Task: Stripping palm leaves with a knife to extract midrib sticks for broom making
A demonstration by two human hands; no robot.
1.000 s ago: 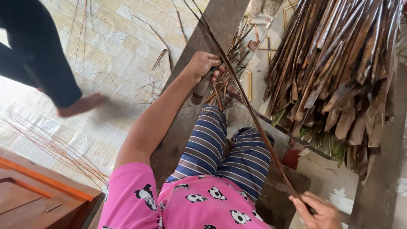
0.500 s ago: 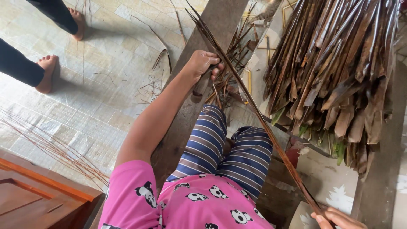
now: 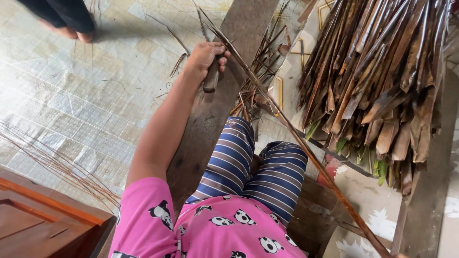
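Head view: your left hand (image 3: 204,57) is clenched around a dark knife handle (image 3: 211,80) at about 11 o'clock from your knees, pressed over the wooden plank (image 3: 201,138) that runs up the middle. The long leaf rib (image 3: 287,129) passes just beside your fingers and runs on a slant from 12 o'clock down to 5 o'clock, where it leaves the picture. Your right hand is out of sight past that lower corner, so you cannot tell its grip.

The rib looks light, thin and springy, stiff along its length but likely to bow or snap if bent sharply. Judging by that, hold it close to the blade with one hand and far down the stem with the other, keeping it taut.

At 2 o'clock a big bundle of dry leaves (image 3: 382,81) lies stacked, well apart from your hand. Loose strips (image 3: 258,81) litter the plank's right edge. At 8 o'clock thin stripped ribs (image 3: 57,167) lie on the mat, near a wooden box (image 3: 43,220). Another person's foot (image 3: 71,31) stands at 10 o'clock.
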